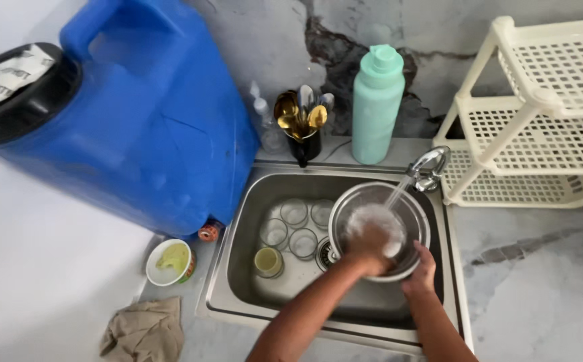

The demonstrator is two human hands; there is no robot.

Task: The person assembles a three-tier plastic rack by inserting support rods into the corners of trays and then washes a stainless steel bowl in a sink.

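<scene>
A round metal bowl (pixel 407 213) sits in the steel sink (pixel 251 194) under the tap (pixel 429 166), and water runs from the tap into it. My left hand (pixel 370 247) is inside the bowl among white foam, pressed against its inner wall. My right hand (pixel 420 273) grips the bowl's near rim from outside. Whether the left hand holds a sponge is hidden by foam.
Several small glass jars (pixel 294 213) and one cloudy yellowish jar (pixel 268 261) stand in the sink's left half. A big blue water container (pixel 137 114), a cup of spoons (pixel 303 124), a mint bottle (pixel 376 104), a cream rack (pixel 540 107), a soap dish (pixel 171 261) and a cloth (pixel 145 330) surround the sink.
</scene>
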